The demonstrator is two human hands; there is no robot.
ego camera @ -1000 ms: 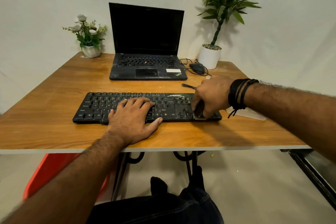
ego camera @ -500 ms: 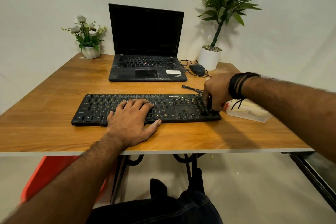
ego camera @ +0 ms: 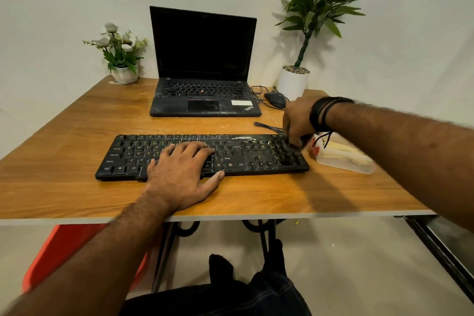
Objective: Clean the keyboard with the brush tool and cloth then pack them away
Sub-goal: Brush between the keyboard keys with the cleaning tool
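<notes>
A black keyboard (ego camera: 246, 159) lies across the middle of the wooden table (ego camera: 64, 187). My left hand (ego camera: 182, 169) rests flat on its middle keys, thumb against the front edge. My right hand (ego camera: 297, 123) hovers over the keyboard's far right corner, fingers curled down around a small dark brush tool (ego camera: 293, 145) that touches the number keys. Most of the brush is hidden by the fingers. Just right of the keyboard sits a clear plastic box (ego camera: 359, 167) with a pale yellow cloth (ego camera: 341, 152) inside.
An open black laptop (ego camera: 205, 95) stands behind the keyboard, with a mouse (ego camera: 275, 99) and cable (ego camera: 266, 126) to its right. A flower pot (ego camera: 125, 74) and a white plant pot (ego camera: 293, 82) occupy the back corners. Something red (ego camera: 51, 251) sits under the table.
My right hand has swept with the brush from the keyboard's near right corner back to its far right corner, uncovering the plastic box. My left hand has stayed on the keys.
</notes>
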